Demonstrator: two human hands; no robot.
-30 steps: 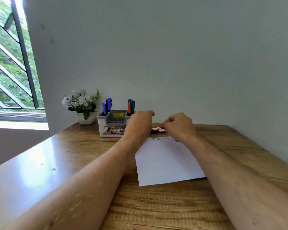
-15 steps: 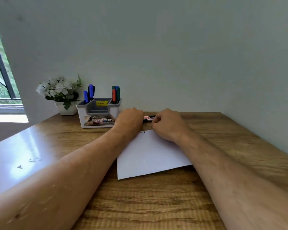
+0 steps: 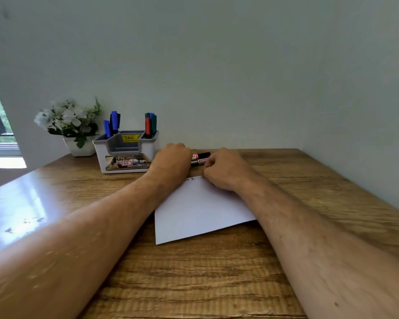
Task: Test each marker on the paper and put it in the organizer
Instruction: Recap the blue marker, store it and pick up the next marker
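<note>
On the left a flower pot (image 3: 80, 146) stands beside the organizer (image 3: 124, 157), now nearer the middle of view than a second ago as the head dipped. Blue markers (image 3: 112, 124) and red and green ones (image 3: 150, 125) already stand in it; its yellow sticker reads about "49.00". The left hand (image 3: 171, 163) and right hand (image 3: 226, 168) have dropped to two markers (image 3: 199, 158) on the surface (image 3: 194, 284) past the paper (image 3: 200, 208). Both look curled at them; I cannot tell either grip. Next test is likely.
</note>
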